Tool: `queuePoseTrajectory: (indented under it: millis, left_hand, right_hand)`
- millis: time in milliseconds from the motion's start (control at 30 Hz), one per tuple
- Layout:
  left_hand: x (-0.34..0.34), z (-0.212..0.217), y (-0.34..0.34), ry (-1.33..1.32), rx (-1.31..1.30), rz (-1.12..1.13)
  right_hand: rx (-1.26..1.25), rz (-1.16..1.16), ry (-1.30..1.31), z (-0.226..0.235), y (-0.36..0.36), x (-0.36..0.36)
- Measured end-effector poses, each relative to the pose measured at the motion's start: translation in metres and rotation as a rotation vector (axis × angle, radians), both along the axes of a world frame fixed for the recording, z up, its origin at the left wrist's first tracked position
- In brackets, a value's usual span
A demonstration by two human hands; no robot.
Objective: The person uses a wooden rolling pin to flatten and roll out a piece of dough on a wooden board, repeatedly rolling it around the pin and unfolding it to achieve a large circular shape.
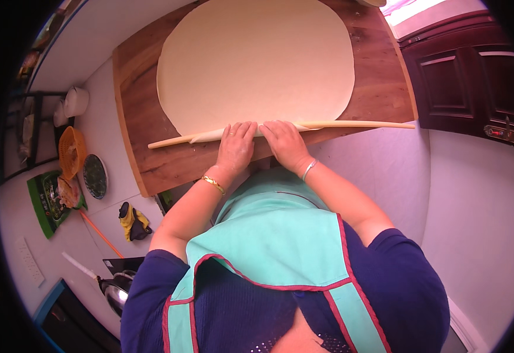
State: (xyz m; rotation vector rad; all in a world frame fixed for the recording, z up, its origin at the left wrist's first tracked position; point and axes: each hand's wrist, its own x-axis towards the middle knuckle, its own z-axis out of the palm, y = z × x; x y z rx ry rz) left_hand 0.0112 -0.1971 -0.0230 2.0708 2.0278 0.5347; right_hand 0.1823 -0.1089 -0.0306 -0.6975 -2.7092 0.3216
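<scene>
A large, thin round sheet of dough [257, 65] covers most of the wooden board [142, 76]. Along its near edge lies a long, slim rolling pin [363, 124], with the dough's edge wrapped around its middle. My left hand [236, 144] presses on the wrapped part, fingers together and bent over the pin. Close beside it, my right hand [283, 141] rests over the same pin in a like way. Both ends of the pin stick out past the dough, the right one reaching the board's edge. My palms hide the pin's middle.
Left of the board are an orange basket [72, 153], a white pot [76, 101], a round dish [95, 176], a green box [48, 203] and yellow-black gloves [133, 222]. A pan [116, 294] sits lower left. A dark red door [474, 76] stands at the right.
</scene>
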Motion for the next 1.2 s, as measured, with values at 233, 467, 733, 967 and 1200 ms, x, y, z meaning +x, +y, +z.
queuePoseTrajectory:
  millis: [233, 467, 733, 967, 1200]
  left_hand:
    - [-0.003, -0.007, -0.001, -0.086, 0.031, -0.029]
    - [0.004, -0.007, -0.018, -0.062, -0.050, -0.042]
    - [-0.025, -0.025, 0.067, 0.115, -0.170, 0.086]
    - [-0.052, -0.031, 0.149, 0.174, -0.099, 0.243]
    - [0.008, -0.009, 0.190, 0.045, 0.028, -0.075]
  right_hand:
    - [-0.140, 0.104, 0.108, -0.010, 0.030, -0.011]
    - [-0.054, 0.046, 0.050, 0.006, -0.008, 0.000]
    - [-0.155, -0.018, -0.083, -0.016, 0.060, -0.039]
    - [-0.064, -0.092, 0.182, -0.006, 0.152, -0.046]
    - [-0.130, -0.494, 0.428, 0.040, 0.383, 0.019]
